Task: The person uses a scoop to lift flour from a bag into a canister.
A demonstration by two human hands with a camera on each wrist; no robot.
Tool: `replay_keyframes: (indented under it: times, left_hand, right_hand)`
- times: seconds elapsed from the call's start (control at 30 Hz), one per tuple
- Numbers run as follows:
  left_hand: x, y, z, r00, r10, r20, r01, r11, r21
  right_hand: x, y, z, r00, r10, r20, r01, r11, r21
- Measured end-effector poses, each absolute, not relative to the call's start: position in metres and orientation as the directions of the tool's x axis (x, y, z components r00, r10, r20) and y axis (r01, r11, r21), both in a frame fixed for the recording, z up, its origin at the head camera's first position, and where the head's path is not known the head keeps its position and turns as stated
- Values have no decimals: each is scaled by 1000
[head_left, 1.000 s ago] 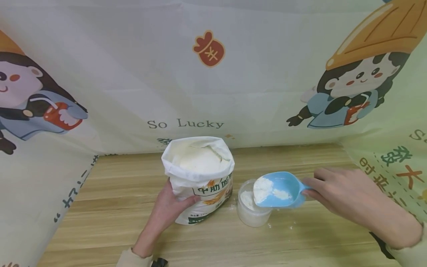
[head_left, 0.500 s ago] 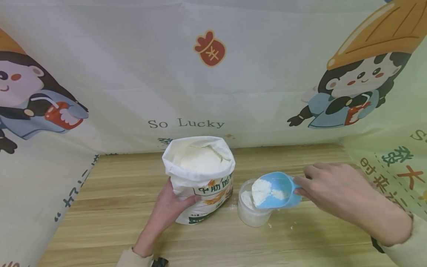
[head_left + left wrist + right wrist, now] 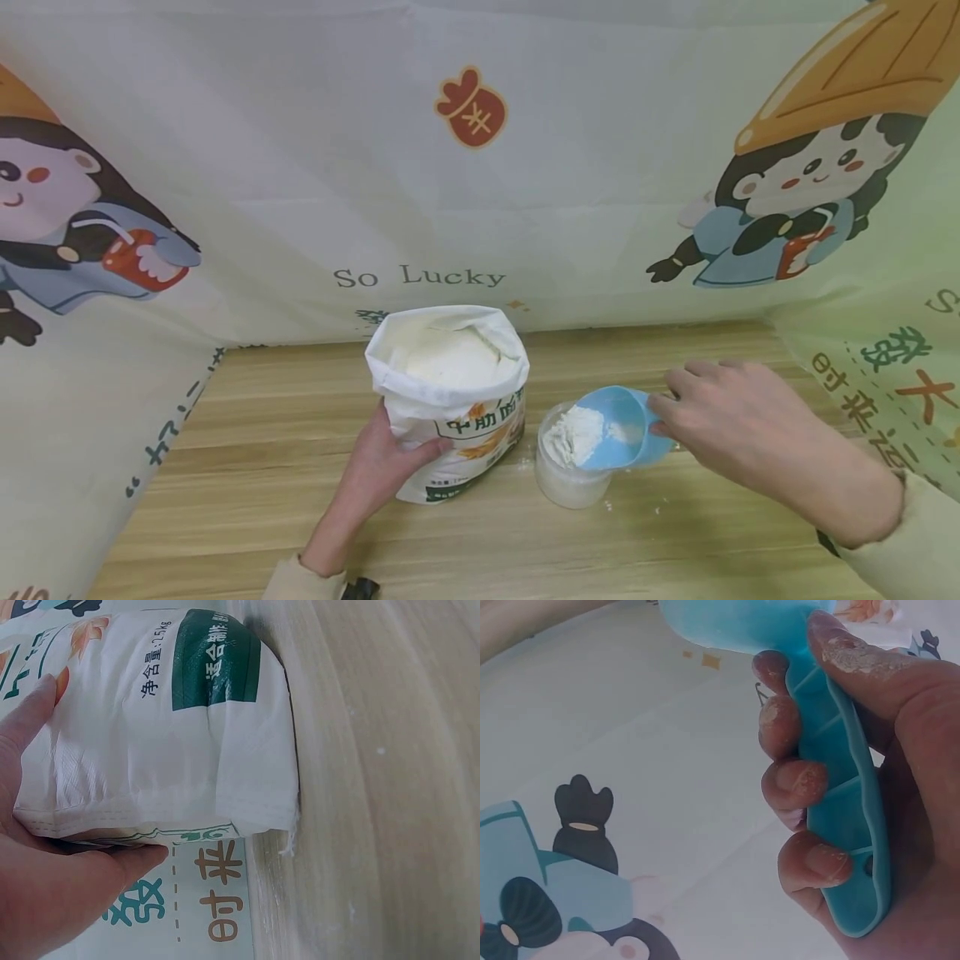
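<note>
Two hands, both occupied; clock directions are read in the head view.

Tub: one, clear, upright on the wood-grain table; flour already inside.

Bag: one, white, printed, upright, mouth rolled down, at ten o'clock from the tub and just beside it. Flour visible within the mouth.

Left hand: at eight o'clock on the bag, thumb laid across the printed front, fingers round the side; bag gripped between them.

Scoop: one, blue, at two o'clock from the tub, lip over the tub's mouth; contact with the rim cannot be told.

Right hand: just past two o'clock from the tub, fingers curled round the scoop's handle, thumb along it near the bowl; powder on thumb and fingers.

Heap of flour: one, at the scoop's lip, above the tub.

Specks: several, on the table at four o'clock from the tub.

Progress, as judged: filling is partway; the scoop is loaded and in place, its heap not yet fully in the tub.
</note>
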State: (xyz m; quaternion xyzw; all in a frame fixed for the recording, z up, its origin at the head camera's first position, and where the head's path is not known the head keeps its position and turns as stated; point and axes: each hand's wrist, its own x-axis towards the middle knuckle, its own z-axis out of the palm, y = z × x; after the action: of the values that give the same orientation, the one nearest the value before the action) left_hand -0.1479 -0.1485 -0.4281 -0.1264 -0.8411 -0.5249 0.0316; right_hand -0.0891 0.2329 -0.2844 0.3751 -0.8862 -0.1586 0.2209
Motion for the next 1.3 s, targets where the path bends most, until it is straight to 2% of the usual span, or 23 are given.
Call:
replay_keyframes:
  times: [0.27,0.9,1.1,1.3]
  left_hand:
    - [-148,-148,-428,-965,179,193,252,413,875]
    - [-148,-148,-427,-970,166,178,233,427,874]
    - [-148,-148,-427,-971,163,176,230,422,877]
    - [-148,-148,-429,-971,163,177,230,417,879]
  right_hand:
    - [-89,228,-280,-628,-733,261,-586,666,461]
    - [-87,221,-279,-538,-777,326,-598,625,502]
    - [-88,227,-279,-561,-760,327,-601,646,470]
    - [-90,242,-282,-578,-725,375,-613,689,387]
